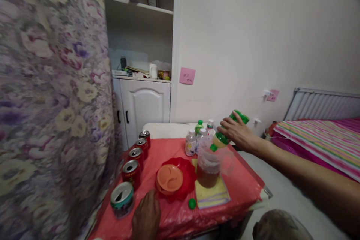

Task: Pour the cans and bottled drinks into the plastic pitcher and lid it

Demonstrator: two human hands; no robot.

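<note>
A green plastic bottle [240, 117] is tipped steeply, neck down and base raised toward the wall, gripped around its middle by the right hand [236, 133]. Its neck meets the rim of a clear plastic pitcher [209, 165]. The pitcher stands upright on a folded yellow cloth [212, 194], roughly half full of brown liquid.

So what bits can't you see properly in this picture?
All in the head view.
Label of the green bottle: covered by the right hand.
Any stream into the pitcher: too blurred to tell.
Writing on the pink note: too small to read.
Fingers of the left hand: tucked underneath; wrist cut by the bottom edge.
Room's left side: hidden behind the flowered curtain.
</note>
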